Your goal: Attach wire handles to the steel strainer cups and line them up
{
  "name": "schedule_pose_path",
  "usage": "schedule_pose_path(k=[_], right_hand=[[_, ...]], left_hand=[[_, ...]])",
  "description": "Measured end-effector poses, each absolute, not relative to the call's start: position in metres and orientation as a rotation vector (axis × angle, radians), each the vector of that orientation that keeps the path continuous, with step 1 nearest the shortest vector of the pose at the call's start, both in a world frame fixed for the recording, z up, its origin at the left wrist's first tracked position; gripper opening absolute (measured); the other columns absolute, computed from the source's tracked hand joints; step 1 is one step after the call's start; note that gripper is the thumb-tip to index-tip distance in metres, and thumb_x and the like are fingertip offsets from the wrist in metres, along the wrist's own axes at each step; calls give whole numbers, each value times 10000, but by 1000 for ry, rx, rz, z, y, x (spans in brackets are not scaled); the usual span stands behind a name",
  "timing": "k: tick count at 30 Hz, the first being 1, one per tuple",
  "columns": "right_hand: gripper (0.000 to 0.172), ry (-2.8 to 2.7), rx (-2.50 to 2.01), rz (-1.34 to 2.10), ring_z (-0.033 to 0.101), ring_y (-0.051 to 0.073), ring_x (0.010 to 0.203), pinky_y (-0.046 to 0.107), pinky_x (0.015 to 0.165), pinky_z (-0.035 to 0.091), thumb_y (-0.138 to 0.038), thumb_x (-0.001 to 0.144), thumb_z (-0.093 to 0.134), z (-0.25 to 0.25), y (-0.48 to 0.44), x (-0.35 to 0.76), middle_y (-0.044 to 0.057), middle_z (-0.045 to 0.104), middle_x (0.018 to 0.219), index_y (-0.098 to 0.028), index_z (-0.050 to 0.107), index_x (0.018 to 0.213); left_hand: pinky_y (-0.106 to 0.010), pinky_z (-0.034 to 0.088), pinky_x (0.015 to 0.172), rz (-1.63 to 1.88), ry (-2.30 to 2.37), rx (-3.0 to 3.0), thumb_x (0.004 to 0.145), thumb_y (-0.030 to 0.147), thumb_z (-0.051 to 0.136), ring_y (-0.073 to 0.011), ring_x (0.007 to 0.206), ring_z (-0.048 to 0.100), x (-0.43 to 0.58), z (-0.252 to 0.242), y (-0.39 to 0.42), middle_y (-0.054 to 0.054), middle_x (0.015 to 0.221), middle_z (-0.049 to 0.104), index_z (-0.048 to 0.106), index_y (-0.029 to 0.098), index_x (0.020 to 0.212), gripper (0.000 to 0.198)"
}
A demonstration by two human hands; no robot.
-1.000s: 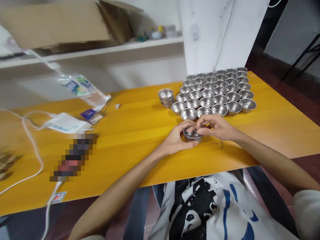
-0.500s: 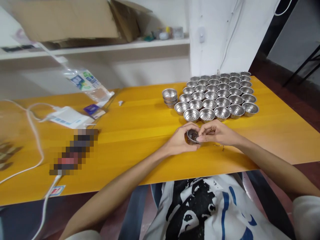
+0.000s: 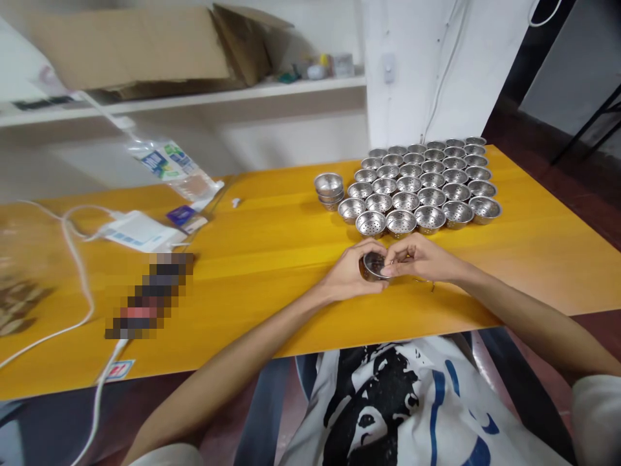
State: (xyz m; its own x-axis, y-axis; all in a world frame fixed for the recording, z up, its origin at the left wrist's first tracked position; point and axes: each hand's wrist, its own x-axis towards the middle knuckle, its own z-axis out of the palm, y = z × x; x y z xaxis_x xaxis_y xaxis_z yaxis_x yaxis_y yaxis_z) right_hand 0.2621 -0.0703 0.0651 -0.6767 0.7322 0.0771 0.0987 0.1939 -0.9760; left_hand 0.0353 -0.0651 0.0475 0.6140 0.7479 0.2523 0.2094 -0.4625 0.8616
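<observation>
A small perforated metal cup is held above the yellow table, its opening tilted up. My left hand wraps round the cup from the left. At the cup's right rim my right hand pinches with thumb and fingers; a thin wire-like piece shows at the fingertips, too small to make out fully. Another thin wire piece shows just below my right hand. Beyond the hands, several rows of like metal cups stand open side up, and a short stack of cups stands to their left.
On the left are a plastic bottle, a white box-like device with cables, a blue card and a blurred-out device. A shelf behind the table bears a cardboard box.
The camera view has shifted slightly, moving things on the left a little rightward in the picture. Both hands keep nearly the same place and grip round the cup.
</observation>
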Motion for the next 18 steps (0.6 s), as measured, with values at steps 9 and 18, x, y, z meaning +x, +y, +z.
schedule_pose_path(k=[9, 18], right_hand=[[330, -1838, -789, 1530, 589, 106, 607, 233, 548, 408, -467, 864, 870, 57, -61, 266, 13, 729, 715, -159, 766, 808], [281, -1855, -638, 1646, 759, 143, 830, 290, 826, 605, -423, 839, 925, 65, -58, 274, 62, 853, 958, -207, 879, 1011]], left_hand=[[-401, 517, 957, 807, 730, 1961, 707, 326, 889, -228, 1030, 659, 31, 52, -69, -83, 1155, 675, 686, 187, 1118, 479], [-359, 553, 875, 782, 651, 1911, 694, 294, 882, -209, 980, 676, 29, 63, -70, -75, 1164, 686, 684, 199, 1142, 498]])
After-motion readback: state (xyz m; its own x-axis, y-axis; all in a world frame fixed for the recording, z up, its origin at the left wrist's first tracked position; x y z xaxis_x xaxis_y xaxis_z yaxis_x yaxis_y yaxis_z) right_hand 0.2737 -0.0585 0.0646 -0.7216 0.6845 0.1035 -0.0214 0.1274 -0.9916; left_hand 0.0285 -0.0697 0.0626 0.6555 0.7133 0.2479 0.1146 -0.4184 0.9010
